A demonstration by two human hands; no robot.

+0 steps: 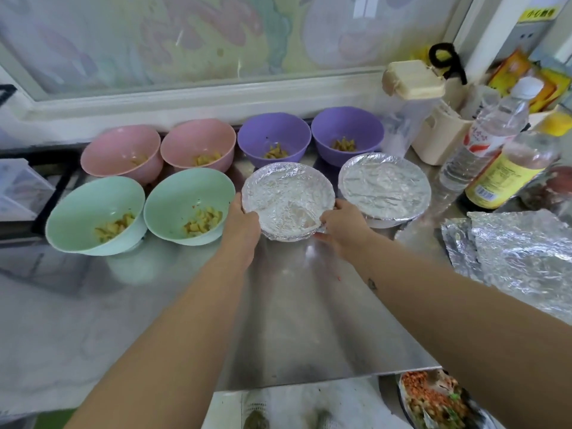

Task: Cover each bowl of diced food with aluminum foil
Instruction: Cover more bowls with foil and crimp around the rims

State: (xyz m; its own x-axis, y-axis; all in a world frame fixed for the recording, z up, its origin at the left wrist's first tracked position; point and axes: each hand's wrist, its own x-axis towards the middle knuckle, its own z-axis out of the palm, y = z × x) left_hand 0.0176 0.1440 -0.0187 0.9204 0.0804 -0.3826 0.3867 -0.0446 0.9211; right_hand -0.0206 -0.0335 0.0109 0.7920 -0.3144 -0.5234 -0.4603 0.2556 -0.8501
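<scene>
On counter (294, 311) — hands (243, 226) (342, 227) grip foil-covered bowl (288, 196)

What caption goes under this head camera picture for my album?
Left hand and right hand hold a foil-covered bowl; six open bowls wait.
</scene>
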